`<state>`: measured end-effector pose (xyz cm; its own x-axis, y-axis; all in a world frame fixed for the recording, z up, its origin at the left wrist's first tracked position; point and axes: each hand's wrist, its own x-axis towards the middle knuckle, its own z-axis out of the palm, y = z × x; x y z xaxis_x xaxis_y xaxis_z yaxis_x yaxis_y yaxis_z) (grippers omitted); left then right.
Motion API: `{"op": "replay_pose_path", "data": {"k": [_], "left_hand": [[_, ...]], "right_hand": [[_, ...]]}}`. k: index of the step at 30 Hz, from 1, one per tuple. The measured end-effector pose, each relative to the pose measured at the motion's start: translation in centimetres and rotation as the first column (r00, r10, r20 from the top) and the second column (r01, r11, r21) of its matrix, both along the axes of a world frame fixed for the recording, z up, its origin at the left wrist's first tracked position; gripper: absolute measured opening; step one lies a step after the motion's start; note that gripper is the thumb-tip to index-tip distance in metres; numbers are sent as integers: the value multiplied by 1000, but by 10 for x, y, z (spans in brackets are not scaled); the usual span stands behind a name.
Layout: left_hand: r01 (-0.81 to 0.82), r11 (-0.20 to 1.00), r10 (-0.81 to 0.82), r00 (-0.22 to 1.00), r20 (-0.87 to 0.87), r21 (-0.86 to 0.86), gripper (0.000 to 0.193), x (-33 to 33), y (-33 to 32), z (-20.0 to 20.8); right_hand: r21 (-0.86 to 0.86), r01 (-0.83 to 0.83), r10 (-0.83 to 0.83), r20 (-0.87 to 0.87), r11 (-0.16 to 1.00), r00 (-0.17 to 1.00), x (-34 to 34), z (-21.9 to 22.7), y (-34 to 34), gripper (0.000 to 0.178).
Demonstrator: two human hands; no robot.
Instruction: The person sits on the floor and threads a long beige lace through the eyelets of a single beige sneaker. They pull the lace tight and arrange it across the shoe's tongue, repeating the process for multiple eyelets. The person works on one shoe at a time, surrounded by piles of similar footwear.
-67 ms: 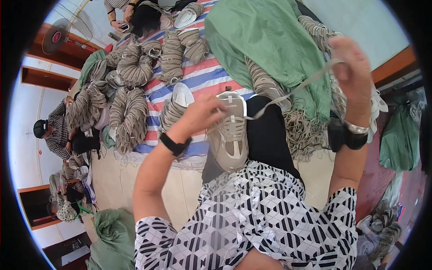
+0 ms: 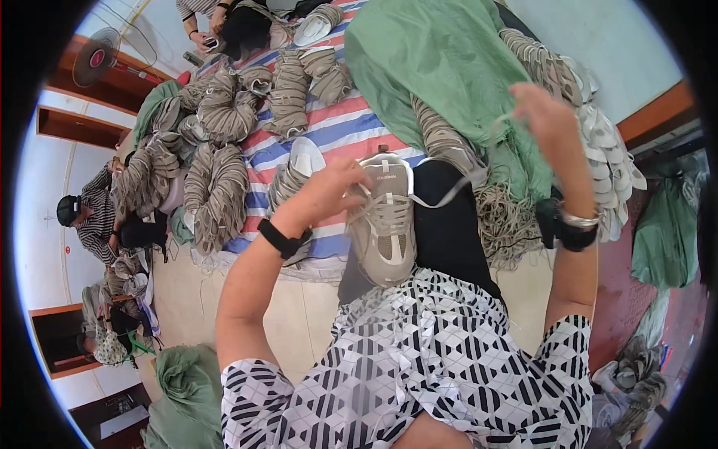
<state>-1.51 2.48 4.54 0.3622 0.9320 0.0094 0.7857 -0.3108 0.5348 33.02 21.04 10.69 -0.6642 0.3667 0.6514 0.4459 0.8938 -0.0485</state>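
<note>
A beige and grey lace-up sneaker upper [image 2: 385, 224] rests across my thighs, its toe towards me and its tongue pointing away. My left hand [image 2: 333, 193] bends its fingers and thumb against the upper's left edge, beside the laced eyelets. From the upper right eyelets a pale shoelace [image 2: 443, 202] runs out over my dark trouser leg in a slack curve, then rises to the fingers of my right hand [image 2: 546, 116]. That hand is raised to the right and blurred; its fingertips meet the lace, though their grip shows poorly.
Bundled beige shoe uppers [image 2: 217, 198] lie on a striped sheet [image 2: 340, 138]. A green cover [image 2: 449, 67] drapes over more of them. Loose laces [image 2: 508, 224] hang in a heap right of my knee. A fan [image 2: 96, 58] and other people are farther off on the left.
My right hand has moved left and slightly down. The shoelace, stretched nearly straight before, now sags. My left hand stays at the upper's edge.
</note>
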Motion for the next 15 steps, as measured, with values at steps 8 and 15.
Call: {"op": "replay_pose_path", "data": {"k": [8,15], "left_hand": [[-51,992,51,999,3,111,24,4,-13,-16],[-191,973,169,972,162,130,22,5,-23,-29]], "right_hand": [[-781,-349,409,-132,518,903,-143,-96,-86,16],[-569,-211,490,398,795,775,-168,-93,-105,15]]}}
